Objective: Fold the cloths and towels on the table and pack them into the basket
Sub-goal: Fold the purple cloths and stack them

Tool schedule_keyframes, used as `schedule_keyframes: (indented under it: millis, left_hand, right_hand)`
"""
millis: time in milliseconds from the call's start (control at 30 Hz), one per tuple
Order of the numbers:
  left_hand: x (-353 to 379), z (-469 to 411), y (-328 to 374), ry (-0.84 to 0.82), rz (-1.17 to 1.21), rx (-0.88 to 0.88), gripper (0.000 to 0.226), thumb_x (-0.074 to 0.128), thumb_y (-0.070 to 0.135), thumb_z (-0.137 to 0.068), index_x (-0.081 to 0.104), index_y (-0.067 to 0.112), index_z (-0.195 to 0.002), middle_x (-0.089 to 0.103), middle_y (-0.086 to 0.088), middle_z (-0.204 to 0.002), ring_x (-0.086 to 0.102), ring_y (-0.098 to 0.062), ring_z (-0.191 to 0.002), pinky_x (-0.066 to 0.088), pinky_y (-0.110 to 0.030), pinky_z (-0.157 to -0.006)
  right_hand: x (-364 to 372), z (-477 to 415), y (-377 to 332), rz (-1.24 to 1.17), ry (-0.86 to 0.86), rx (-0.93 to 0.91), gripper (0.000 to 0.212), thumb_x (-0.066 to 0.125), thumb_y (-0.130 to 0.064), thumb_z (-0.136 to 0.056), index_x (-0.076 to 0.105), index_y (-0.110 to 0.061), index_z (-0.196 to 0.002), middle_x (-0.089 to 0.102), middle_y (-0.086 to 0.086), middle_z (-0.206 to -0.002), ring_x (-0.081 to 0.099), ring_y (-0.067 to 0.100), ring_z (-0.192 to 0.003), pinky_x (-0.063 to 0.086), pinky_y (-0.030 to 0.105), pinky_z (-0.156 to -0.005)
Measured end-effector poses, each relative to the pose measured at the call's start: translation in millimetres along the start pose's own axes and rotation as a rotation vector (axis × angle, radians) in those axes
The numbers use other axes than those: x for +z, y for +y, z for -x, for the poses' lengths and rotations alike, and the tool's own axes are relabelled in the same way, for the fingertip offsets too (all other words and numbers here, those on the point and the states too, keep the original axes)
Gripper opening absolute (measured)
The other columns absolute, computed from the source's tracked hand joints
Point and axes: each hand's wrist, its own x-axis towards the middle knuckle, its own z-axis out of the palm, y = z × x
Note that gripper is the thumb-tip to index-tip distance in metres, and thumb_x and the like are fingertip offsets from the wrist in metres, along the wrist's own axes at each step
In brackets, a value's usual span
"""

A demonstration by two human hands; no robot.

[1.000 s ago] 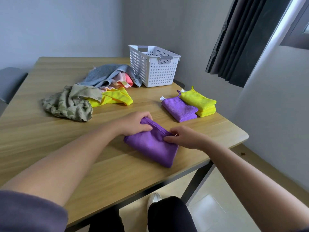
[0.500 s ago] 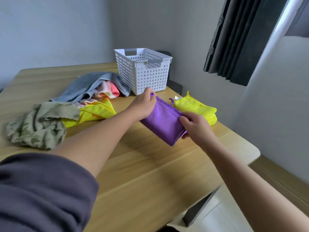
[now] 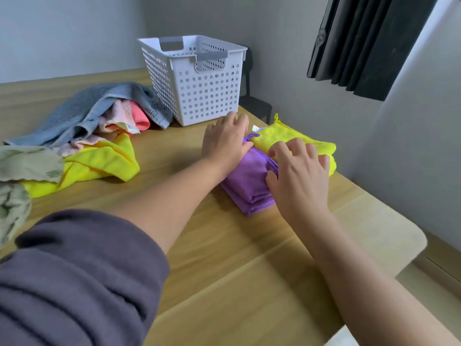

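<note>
Carried right, my purple cloth (image 3: pixel 249 176) now lies on its twin (image 3: pixel 257 208); left hand (image 3: pixel 225 143) and right hand (image 3: pixel 299 182) press it, fingers spread. Letting go unevenly could skew the 2.

hidden | my left hand (image 3: pixel 225 143) and right hand (image 3: pixel 298 176) covered much of the purple cloths (image 3: pixel 249 182); my right fingers masked part of the folded yellow cloths (image 3: pixel 287 136) | cut off | green cloth (image 3: pixel 27 163) ran past the left edge | unreadable | tag (image 3: pixel 131 127) print too small

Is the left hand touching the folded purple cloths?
Touching. Head view: the left hand presses its thumb side against the purple cloths, no gap visible.
</note>
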Motion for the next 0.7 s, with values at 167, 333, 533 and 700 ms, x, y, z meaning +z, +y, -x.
schedule_keyframes:
  millis: [167, 333, 533, 700]
  left_hand:
    - [-17.0, 5.5, 8.1, 0.037, -0.049, 0.209, 0.016, 0.065, 0.018, -0.083, 0.063, 0.004, -0.074, 0.061, -0.012, -0.072, 0.062, -0.033, -0.068, 0.042, -0.032, -0.061]
    - [-18.1, 35.7, 18.2, -0.321, 0.082, -0.129, 0.046, 0.027, 0.035, -0.100, 0.048, 0.005, -0.128, 0.045, -0.013, -0.138, 0.037, -0.027, -0.131, 0.028, -0.039, -0.105]
    - [-13.8, 48.5, 21.2, -0.472, 0.018, -0.148, 0.062, 0.017, 0.041, -0.100, 0.003, 0.007, -0.150, -0.002, -0.008, -0.159, -0.003, -0.018, -0.146, -0.004, -0.038, -0.118]
    - [-24.2, 47.7, 23.5, -0.441, 0.210, -0.206, 0.061, 0.026, 0.039, -0.100, 0.013, 0.007, -0.150, 0.008, -0.008, -0.159, 0.004, -0.020, -0.146, 0.001, -0.037, -0.118]
  right_hand:
    - [8.3, 3.9, 0.1, -0.053, 0.055, -0.130, 0.020, 0.054, -0.013, -0.078, 0.073, -0.019, -0.078, 0.069, 0.003, -0.101, 0.061, 0.031, -0.096, 0.027, 0.038, -0.085]
    - [3.7, 3.8, 3.9, -0.103, -0.282, 0.056, 0.048, 0.031, -0.035, -0.095, 0.041, -0.020, -0.140, 0.032, 0.013, -0.151, 0.021, 0.038, -0.141, 0.011, 0.050, -0.114]
    - [6.2, 4.1, 4.2, 0.000, -0.435, 0.051, 0.053, 0.013, -0.043, -0.098, 0.033, -0.029, -0.146, 0.023, 0.013, -0.155, 0.019, 0.037, -0.141, 0.015, 0.045, -0.114]
    - [2.0, 7.5, 1.8, -0.085, -0.365, 0.084, 0.049, 0.022, -0.037, -0.101, 0.017, -0.037, -0.149, 0.031, 0.013, -0.151, 0.027, 0.037, -0.138, 0.019, 0.046, -0.112]
